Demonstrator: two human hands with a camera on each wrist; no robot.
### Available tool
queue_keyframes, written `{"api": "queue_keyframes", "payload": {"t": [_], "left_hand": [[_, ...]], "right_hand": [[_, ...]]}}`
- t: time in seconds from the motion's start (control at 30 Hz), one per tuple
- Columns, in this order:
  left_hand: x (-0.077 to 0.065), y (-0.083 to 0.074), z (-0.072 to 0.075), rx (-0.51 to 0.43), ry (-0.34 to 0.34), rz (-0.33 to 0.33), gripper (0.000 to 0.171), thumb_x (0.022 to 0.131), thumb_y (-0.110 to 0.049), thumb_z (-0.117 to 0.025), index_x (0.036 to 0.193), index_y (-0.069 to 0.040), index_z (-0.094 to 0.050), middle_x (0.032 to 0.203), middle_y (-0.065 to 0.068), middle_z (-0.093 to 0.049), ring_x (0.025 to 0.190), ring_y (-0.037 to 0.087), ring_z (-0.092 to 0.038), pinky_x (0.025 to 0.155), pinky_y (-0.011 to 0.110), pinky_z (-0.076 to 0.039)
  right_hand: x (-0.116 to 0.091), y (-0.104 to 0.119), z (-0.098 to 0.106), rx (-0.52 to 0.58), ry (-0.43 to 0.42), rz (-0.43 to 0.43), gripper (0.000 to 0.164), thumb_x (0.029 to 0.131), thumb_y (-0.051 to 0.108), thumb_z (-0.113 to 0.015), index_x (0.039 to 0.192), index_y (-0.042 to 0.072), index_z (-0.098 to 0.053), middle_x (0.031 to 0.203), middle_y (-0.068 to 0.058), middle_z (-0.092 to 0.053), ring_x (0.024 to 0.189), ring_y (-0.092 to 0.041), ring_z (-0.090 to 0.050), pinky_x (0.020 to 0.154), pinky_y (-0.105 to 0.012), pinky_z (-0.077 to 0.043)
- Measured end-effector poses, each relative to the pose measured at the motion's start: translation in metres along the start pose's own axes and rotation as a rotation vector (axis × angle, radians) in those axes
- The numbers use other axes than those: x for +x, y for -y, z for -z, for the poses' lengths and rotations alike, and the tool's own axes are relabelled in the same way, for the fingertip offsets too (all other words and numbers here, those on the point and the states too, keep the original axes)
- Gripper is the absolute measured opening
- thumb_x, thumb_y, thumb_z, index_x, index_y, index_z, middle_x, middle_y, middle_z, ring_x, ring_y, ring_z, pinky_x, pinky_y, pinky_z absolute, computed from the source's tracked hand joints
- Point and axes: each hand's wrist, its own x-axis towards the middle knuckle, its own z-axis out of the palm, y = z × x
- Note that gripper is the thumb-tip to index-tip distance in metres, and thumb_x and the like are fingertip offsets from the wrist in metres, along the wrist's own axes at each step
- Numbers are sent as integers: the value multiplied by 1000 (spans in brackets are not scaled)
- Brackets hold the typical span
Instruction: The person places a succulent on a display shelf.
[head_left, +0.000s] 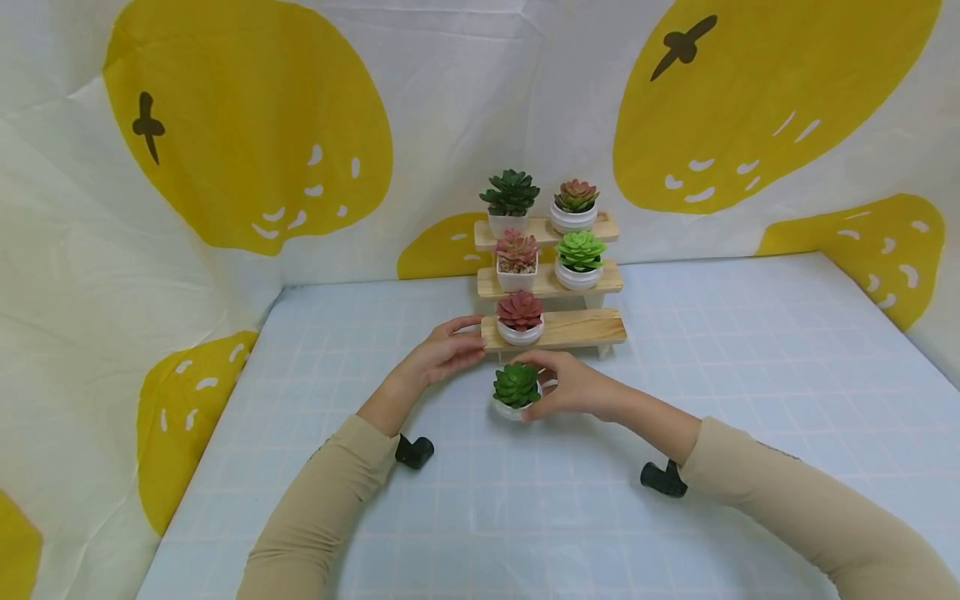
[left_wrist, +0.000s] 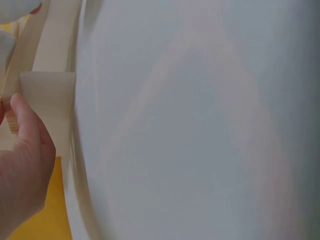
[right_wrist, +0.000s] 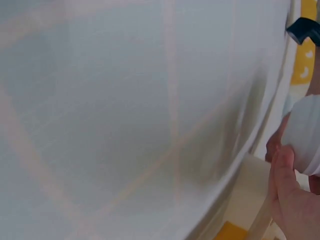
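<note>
My right hand (head_left: 573, 385) holds a dark green succulent (head_left: 517, 385) in a round white pot, just in front of the stand. Its thumb and fingers grip the white pot (right_wrist: 306, 135) in the right wrist view. At the left end of the bottom step, my left hand (head_left: 442, 353) pinches the three-tier wooden plant stand (head_left: 577, 329); in the left wrist view its thumb (left_wrist: 25, 115) presses the board's edge. Beside that hand, a dark red succulent (head_left: 520, 310) in a round white pot stands on the bottom step's left half.
A pink succulent (head_left: 517, 250) and a bright green one (head_left: 581, 250) stand on the middle step. On the top step are a dark green succulent (head_left: 510, 193) and a reddish-green one (head_left: 577, 197). Behind hangs a lemon-patterned cloth (head_left: 465, 100); a pale blue checked cloth (head_left: 480, 517) covers the table.
</note>
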Motion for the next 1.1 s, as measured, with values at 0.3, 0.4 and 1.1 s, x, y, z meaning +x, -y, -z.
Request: {"api": "queue_keyframes", "payload": {"t": [0.3, 0.4, 1.1], "left_hand": [[0, 0, 1, -6, 2, -4, 55, 90, 11, -47, 142, -1, -32, 111, 12, -51, 74, 11, -59, 66, 19, -54], [0, 0, 1, -4, 0, -10, 55, 90, 11, -47, 141, -1, -32, 108, 11, -53, 74, 11, -59, 65, 19, -54], [0, -1, 0, -21, -5, 3, 56, 89, 12, -47, 142, -1, -32, 103, 10, -54, 71, 11, -60, 64, 19, -54]], "right_hand": [[-16, 0, 21, -20, -42, -42, 76, 72, 17, -81, 137, 5, -42, 133, -13, -44, 112, -29, -46, 94, -39, -46], [-19, 1, 29, -30, -61, -39, 76, 73, 19, -80, 137, 3, -41, 130, -13, -47, 110, -29, -47, 95, -40, -46], [-32, 5, 74, -32, -252, -52, 70, 77, 14, -76, 136, 2, -41, 122, -17, -54, 101, -24, -54, 81, -28, -49]]}}
